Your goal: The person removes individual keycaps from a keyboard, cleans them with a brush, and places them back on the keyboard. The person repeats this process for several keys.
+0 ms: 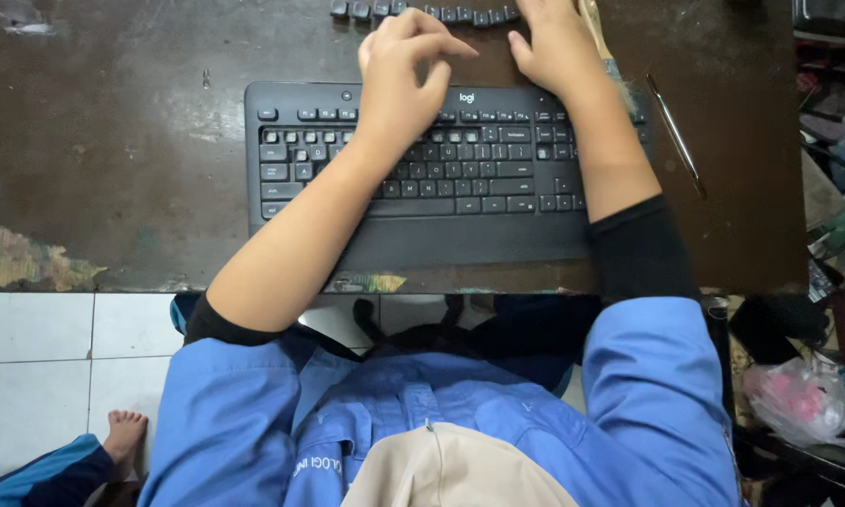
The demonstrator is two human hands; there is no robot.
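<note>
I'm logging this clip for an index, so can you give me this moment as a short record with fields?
setting: worn dark table above a white tiled floor
main object: black keyboard with some keys missing
left hand: above the keyboard's top edge, fingers curled
right hand: beside a row of loose keycaps
nearby: brush and thin metal tool at right
clothing: blue jacket, dark undersleeves

The person wore a blue jacket (441,413) with sleeves pushed up over black undersleeves (638,249) — forearms bare — with a beige garment (450,469) at 6 o'clock, and one bare foot (124,434) at 8 o'clock.
</note>
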